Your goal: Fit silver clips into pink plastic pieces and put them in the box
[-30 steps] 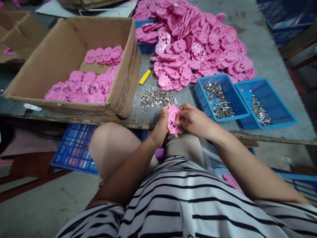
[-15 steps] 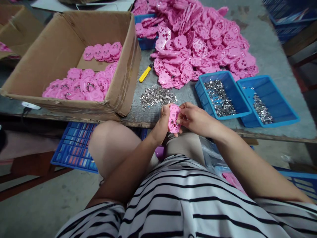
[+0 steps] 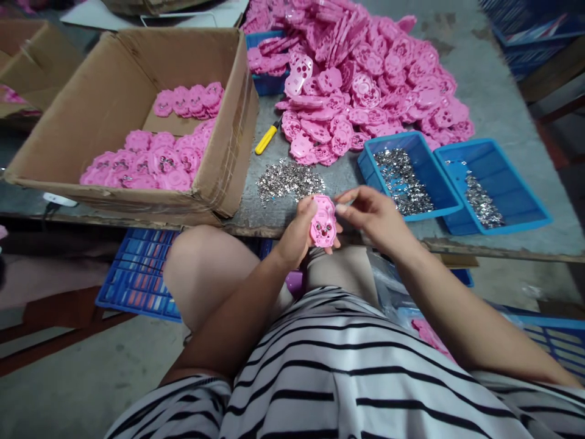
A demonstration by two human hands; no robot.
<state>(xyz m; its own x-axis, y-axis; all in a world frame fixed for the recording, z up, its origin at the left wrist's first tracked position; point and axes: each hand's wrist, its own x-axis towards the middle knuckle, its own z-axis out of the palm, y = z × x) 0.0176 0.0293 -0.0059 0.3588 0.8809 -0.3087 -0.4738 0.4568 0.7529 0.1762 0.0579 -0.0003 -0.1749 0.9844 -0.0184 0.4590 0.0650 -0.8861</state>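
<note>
I note left hand point(image 3: 299, 228) clamped on the pink plastic piece point(image 3: 323, 224) just below the loose clip pile point(image 3: 290, 180), right hand point(image 3: 377, 216) loosely curled beside it, whether pinching anything I cannot tell.

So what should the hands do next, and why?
Probably the right hand should reach into the nearer blue plastic tray for a small silver metal piece: the left hand holds the flat pink plastic part, and the right fingertips sit just off it with no piece showing.
</note>
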